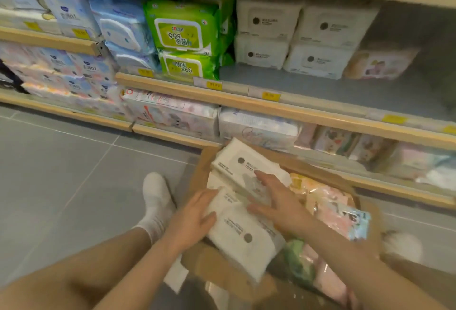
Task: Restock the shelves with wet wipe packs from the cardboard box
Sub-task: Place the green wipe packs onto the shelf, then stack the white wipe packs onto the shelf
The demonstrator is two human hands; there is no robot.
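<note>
While the white packs (243, 235) lie in the cardboard box (320, 170) on the floor, the left hand (191, 221) and right hand (276, 201) rest spread on them, probably gathering them to lift toward the half-empty shelf (308, 82).

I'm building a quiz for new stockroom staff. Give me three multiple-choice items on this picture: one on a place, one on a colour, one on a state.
1. Where do the white packs under the hands lie?
A. in the cardboard box
B. on the floor
C. on the top shelf

2. What colour are the packs marked 999?
A. red
B. green
C. black

3. How does the right hand sit?
A. clenched in a fist
B. flat on a pack
C. raised to the shelf

Key: 1 A, brown flaps surround them; 2 B, bright green wrappers; 3 B, fingers spread across the white pack.
</note>
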